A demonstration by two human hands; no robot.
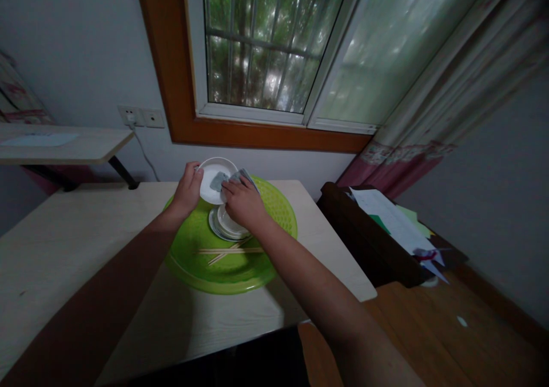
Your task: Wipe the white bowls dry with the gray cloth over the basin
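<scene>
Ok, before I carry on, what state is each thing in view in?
White dish: held up, tilted
Grey cloth: crumpled, against the dish
Left hand: gripping the dish's rim
Right hand: holding the cloth
Small dishes: stacked
Chopsticks: crossed
Green tray: flat on the table
Plug: in the wall socket
Curtain: drawn aside
Window: open or shut, cannot tell

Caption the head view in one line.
Left hand holds a white dish; right hand presses a cloth to it.
</scene>
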